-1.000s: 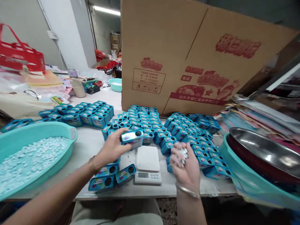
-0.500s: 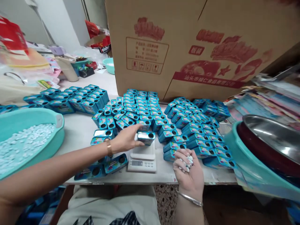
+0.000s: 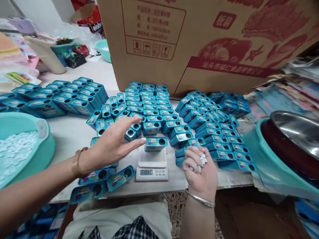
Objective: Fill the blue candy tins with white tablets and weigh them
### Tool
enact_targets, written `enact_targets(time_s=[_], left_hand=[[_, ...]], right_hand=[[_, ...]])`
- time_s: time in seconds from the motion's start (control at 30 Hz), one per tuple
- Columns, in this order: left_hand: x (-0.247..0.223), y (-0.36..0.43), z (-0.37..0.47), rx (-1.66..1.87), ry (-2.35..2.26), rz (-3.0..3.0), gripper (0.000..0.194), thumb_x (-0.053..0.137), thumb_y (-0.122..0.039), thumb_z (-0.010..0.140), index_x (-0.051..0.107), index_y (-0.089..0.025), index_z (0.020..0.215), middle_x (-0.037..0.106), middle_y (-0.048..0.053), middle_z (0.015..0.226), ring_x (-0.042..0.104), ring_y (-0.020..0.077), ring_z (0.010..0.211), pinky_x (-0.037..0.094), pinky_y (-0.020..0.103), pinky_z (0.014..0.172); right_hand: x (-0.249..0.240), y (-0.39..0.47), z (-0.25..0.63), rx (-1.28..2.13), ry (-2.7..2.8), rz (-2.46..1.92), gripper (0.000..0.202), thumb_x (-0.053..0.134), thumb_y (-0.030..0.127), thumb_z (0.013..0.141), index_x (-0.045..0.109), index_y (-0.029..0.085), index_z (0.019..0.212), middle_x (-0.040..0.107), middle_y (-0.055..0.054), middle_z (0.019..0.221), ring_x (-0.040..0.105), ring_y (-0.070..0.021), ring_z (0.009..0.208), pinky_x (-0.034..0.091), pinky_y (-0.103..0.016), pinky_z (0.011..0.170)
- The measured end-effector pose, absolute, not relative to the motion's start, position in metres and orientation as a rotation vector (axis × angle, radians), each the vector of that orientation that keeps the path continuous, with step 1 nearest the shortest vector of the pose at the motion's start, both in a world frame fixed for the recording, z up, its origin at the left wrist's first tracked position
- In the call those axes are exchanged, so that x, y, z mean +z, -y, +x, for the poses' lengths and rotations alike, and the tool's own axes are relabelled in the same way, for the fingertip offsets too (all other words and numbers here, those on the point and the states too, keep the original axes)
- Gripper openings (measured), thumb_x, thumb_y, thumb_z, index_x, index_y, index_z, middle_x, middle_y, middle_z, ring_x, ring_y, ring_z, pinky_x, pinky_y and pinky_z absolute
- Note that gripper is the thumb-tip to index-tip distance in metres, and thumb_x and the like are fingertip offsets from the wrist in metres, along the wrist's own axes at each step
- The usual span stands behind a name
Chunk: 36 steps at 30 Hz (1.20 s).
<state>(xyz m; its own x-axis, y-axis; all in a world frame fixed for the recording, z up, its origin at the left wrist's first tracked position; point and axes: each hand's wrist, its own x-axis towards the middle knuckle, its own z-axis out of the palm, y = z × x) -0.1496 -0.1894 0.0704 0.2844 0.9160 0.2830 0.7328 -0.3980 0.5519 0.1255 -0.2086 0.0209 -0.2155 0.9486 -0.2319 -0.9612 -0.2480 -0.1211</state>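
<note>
A small blue tin [image 3: 156, 143] with a dark round hole in its lid stands on a white digital scale [image 3: 152, 174], whose display is lit with digits. My left hand [image 3: 111, 142] is open just left of this tin, fingers stretched, thumb tip close to its edge; whether they touch I cannot tell. Closed palm-up, my right hand [image 3: 201, 174] holds several small white candies [image 3: 202, 160] to the right of the scale. Similar tins [image 3: 121, 177] lie tilted below my left hand, partly hidden by it.
Rows of blue tins [image 3: 149, 107] fill the table's middle, with more at left and right. A turquoise basin [image 3: 46, 146] of pale candies is at left. A large cardboard box [image 3: 149, 71] stands behind. Stacked basins, including a metal bowl [image 3: 296, 132], are at right.
My left hand has let go of the tin on the scale and drawn back leftward, fingers opening. My right hand still holds the candies. The view has shifted closer.
</note>
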Motion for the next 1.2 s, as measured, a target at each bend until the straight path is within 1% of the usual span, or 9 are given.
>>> enact_targets(time_s=[0.2, 0.43, 0.57, 0.63, 0.7, 0.83, 0.9, 1.0, 1.2], left_hand=[[0.064, 0.176, -0.129, 0.758, -1.34, 2.338, 0.055, 0.06, -0.046, 0.086, 0.046, -0.019, 0.133, 0.056, 0.01, 0.13, 0.052, 0.0259, 0.12, 0.043, 0.041, 0.102], [0.046, 0.166, -0.104, 0.447, -1.34, 2.503, 0.058, 0.064, -0.045, 0.083, 0.046, -0.016, 0.129, 0.058, 0.012, 0.12, 0.053, 0.0277, 0.113, 0.047, 0.041, 0.093], [0.038, 0.166, -0.088, 0.199, -1.375, 2.574, 0.028, 0.064, -0.03, 0.081, 0.059, -0.014, 0.103, 0.064, 0.009, 0.097, 0.06, 0.0268, 0.092, 0.051, 0.038, 0.077], [0.048, 0.171, -0.092, 0.253, -1.399, 2.57, 0.022, 0.059, -0.023, 0.083, 0.059, -0.015, 0.103, 0.064, 0.008, 0.097, 0.061, 0.024, 0.091, 0.051, 0.035, 0.077], [0.068, 0.181, -0.109, 0.437, -1.475, 2.559, 0.027, 0.055, -0.023, 0.086, 0.056, -0.016, 0.112, 0.064, 0.008, 0.104, 0.059, 0.0224, 0.098, 0.05, 0.033, 0.083], [0.117, 0.216, -0.174, 0.898, -1.841, 2.416, 0.035, 0.056, -0.035, 0.089, 0.052, -0.02, 0.121, 0.063, 0.005, 0.111, 0.06, 0.0197, 0.098, 0.049, 0.031, 0.084], [0.126, 0.23, -0.213, 0.841, -2.187, 2.291, 0.041, 0.056, -0.042, 0.089, 0.051, -0.021, 0.123, 0.064, 0.005, 0.112, 0.062, 0.0215, 0.094, 0.049, 0.032, 0.078], [0.107, 0.24, -0.262, 0.471, -2.586, 2.082, 0.041, 0.055, -0.046, 0.087, 0.054, -0.019, 0.117, 0.066, 0.009, 0.105, 0.064, 0.0292, 0.092, 0.048, 0.036, 0.071], [0.026, 0.228, -0.295, 0.152, -2.612, 1.934, 0.024, 0.049, -0.035, 0.089, 0.057, -0.016, 0.103, 0.066, 0.013, 0.1, 0.064, 0.0309, 0.096, 0.048, 0.036, 0.072]], right_hand=[[0.024, 0.212, 0.122, 1.656, 0.004, -0.457, 0.015, 0.047, 0.024, 0.092, 0.042, 0.021, 0.078, 0.041, 0.005, 0.067, 0.04, -0.0052, 0.046, 0.032, -0.015, 0.035], [0.021, 0.209, 0.122, 1.688, 0.04, -0.464, 0.018, 0.041, 0.026, 0.095, 0.043, 0.02, 0.078, 0.04, 0.005, 0.067, 0.036, -0.0053, 0.046, 0.028, -0.015, 0.035], [0.022, 0.211, 0.118, 1.727, 0.051, -0.464, 0.02, 0.037, 0.025, 0.096, 0.043, 0.02, 0.078, 0.038, 0.006, 0.065, 0.033, -0.0053, 0.043, 0.027, -0.016, 0.035], [0.024, 0.214, 0.117, 1.745, 0.071, -0.467, 0.019, 0.037, 0.023, 0.095, 0.042, 0.02, 0.078, 0.039, 0.006, 0.065, 0.033, -0.0054, 0.042, 0.028, -0.017, 0.035], [0.026, 0.215, 0.12, 1.748, 0.097, -0.475, 0.018, 0.038, 0.021, 0.094, 0.042, 0.021, 0.077, 0.04, 0.006, 0.065, 0.035, -0.0056, 0.042, 0.03, -0.017, 0.035], [0.026, 0.216, 0.126, 1.74, 0.125, -0.501, 0.016, 0.042, 0.019, 0.092, 0.042, 0.021, 0.076, 0.04, 0.006, 0.064, 0.038, -0.0064, 0.041, 0.032, -0.018, 0.035], [0.025, 0.216, 0.125, 1.748, 0.119, -0.512, 0.016, 0.043, 0.019, 0.091, 0.042, 0.021, 0.075, 0.04, 0.006, 0.063, 0.038, -0.0066, 0.041, 0.032, -0.018, 0.035], [0.021, 0.215, 0.118, 1.778, 0.121, -0.511, 0.016, 0.042, 0.017, 0.09, 0.042, 0.021, 0.075, 0.04, 0.006, 0.063, 0.038, -0.0063, 0.04, 0.031, -0.018, 0.035], [0.023, 0.216, 0.104, 1.837, 0.157, -0.5, 0.015, 0.044, 0.017, 0.09, 0.042, 0.021, 0.075, 0.041, 0.006, 0.064, 0.038, -0.0059, 0.041, 0.03, -0.018, 0.035]])
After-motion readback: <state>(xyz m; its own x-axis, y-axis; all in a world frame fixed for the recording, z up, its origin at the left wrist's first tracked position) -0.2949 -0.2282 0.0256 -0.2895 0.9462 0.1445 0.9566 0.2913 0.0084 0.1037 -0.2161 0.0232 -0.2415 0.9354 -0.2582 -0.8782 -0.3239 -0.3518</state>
